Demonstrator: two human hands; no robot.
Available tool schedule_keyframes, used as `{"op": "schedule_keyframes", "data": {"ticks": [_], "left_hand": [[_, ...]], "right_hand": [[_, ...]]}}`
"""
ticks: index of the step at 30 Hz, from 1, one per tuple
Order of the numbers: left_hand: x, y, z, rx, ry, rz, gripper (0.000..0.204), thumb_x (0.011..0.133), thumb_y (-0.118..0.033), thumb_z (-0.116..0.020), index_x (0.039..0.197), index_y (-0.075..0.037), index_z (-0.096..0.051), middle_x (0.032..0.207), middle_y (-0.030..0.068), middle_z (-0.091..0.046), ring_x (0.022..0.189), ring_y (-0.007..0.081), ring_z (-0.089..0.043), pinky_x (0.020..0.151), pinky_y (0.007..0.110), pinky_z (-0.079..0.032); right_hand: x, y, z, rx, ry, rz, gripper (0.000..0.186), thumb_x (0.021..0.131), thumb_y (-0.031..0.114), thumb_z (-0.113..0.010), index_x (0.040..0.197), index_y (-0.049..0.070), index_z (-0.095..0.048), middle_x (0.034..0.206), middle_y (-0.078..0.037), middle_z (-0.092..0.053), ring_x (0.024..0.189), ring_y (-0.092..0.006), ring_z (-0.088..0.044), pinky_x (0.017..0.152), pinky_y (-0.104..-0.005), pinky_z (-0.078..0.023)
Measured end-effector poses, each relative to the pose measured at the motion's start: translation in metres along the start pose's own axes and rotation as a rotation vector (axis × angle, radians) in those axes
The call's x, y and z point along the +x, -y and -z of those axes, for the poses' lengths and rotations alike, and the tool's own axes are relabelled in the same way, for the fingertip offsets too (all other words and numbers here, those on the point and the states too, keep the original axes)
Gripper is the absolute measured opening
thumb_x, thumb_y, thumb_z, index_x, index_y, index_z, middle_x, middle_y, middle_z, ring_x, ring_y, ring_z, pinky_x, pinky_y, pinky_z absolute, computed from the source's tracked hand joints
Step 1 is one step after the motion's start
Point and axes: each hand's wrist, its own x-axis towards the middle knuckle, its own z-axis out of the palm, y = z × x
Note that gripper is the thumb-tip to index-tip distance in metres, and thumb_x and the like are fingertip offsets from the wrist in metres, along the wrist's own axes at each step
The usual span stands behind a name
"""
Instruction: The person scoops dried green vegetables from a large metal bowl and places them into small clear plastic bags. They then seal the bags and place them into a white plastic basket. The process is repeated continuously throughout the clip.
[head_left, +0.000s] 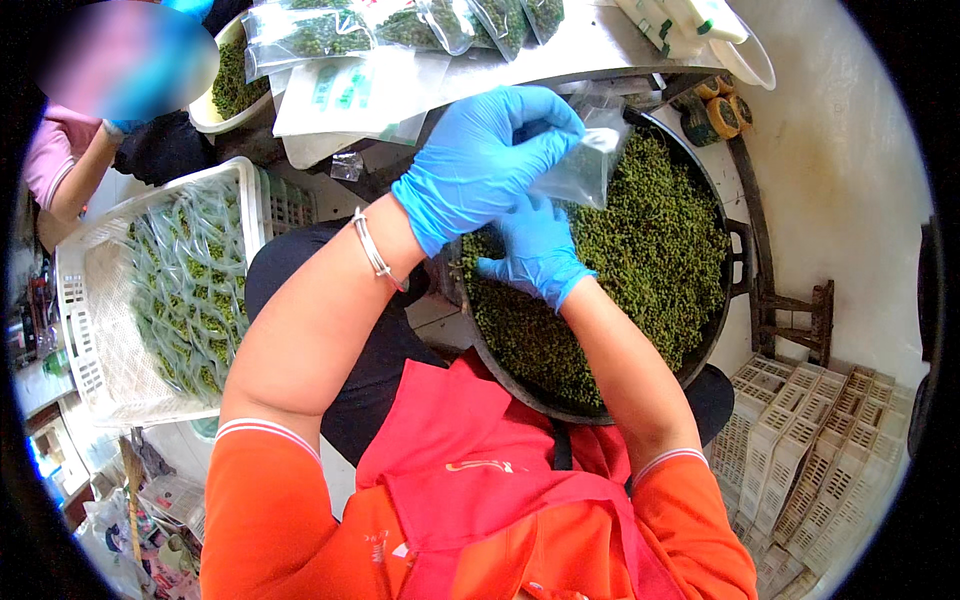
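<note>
My left hand (475,165), in a blue glove, pinches a clear plastic bag (588,178) that hangs over a wide dark pan (741,258). The pan is full of small green peppercorns (660,250), some still on stalks. Below and slightly right of my left hand, my right hand (540,252), gloved the same way, lies over the peppercorns at the pan's left side. Its thumb and fingers are apart; the fingertips are partly hidden.
At the left, a white plastic crate (95,350) holds filled clear bags (190,285). More filled bags (320,35) lie on the table (560,35) ahead, beside flat white bags (345,95). Another person (75,180) sits far left. White crates (800,430) stand at right.
</note>
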Motion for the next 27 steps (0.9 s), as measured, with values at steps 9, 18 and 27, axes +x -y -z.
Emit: {"op": "schedule_keyframes", "data": {"ticks": [9,18,27], "left_hand": [[0.007,0.02,-0.005,0.18,0.054,0.271,0.017,0.087,-0.02,-0.069,0.09,-0.003,-0.071,0.077,-0.0003,-0.066,0.068,0.0055,-0.058,0.064,0.025,-0.05],[-0.006,0.078,-0.053,0.513,0.273,0.312,0.025,0.082,-0.025,-0.066,0.092,-0.002,-0.069,0.081,0.0167,-0.069,0.076,0.0289,-0.068,0.075,0.039,-0.054],[-0.011,0.078,-0.065,0.186,0.249,0.344,0.012,0.089,-0.013,-0.067,0.094,-0.003,-0.064,0.078,0.0027,-0.062,0.072,0.0089,-0.056,0.067,0.027,-0.048]], "right_hand": [[-0.082,-0.044,0.034,0.157,0.028,-0.024,0.053,0.07,0.026,-0.082,0.118,0.013,-0.065,0.117,-0.015,-0.06,0.104,-0.0377,-0.061,0.087,-0.0461,-0.054],[-0.128,-0.082,0.067,1.309,-0.198,-0.495,0.038,0.078,0.003,-0.067,0.116,0.003,-0.068,0.107,-0.003,-0.069,0.095,-0.0096,-0.062,0.086,-0.028,-0.052],[-0.104,-0.084,0.088,1.338,-0.028,-0.343,0.043,0.085,0.018,-0.07,0.123,0.002,-0.062,0.113,-0.005,-0.066,0.107,-0.0181,-0.06,0.098,-0.0305,-0.044]]}}
